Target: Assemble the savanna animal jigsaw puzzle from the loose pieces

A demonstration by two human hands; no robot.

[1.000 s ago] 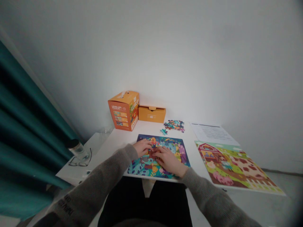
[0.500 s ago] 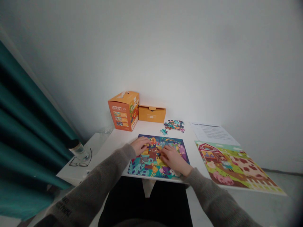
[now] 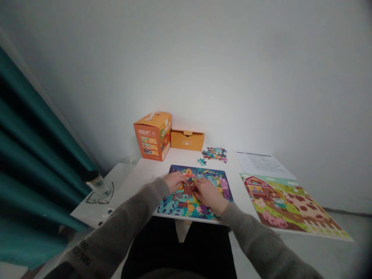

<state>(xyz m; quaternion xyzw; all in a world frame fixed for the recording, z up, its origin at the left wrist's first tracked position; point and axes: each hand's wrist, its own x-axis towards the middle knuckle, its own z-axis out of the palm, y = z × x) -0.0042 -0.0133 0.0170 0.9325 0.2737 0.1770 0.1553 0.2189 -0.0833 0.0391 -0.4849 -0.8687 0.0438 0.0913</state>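
Observation:
A colourful jungle puzzle (image 3: 186, 209) lies in a dark-edged board on the white table, close to my body. My left hand (image 3: 175, 181) rests on its upper left part, fingers bent and close together; whatever they may hold is hidden. Near the puzzle's middle, my right hand (image 3: 207, 192) has its fingers curled down onto the picture, and anything under the fingertips is too small to make out. Beyond the board lies a heap of loose puzzle pieces (image 3: 215, 153), with a small teal cluster (image 3: 201, 161) beside it.
An orange puzzle box (image 3: 152, 135) and a low yellow-orange box (image 3: 187, 140) stand at the back. On the right are a printed sheet (image 3: 261, 164) and a farm picture (image 3: 293, 205). Glasses (image 3: 100, 200) and a lidded jar (image 3: 99, 184) are at the left.
My left hand has shifted slightly right over the puzzle. My right hand has moved a little left, its fingers now more curled. The view has shifted slightly.

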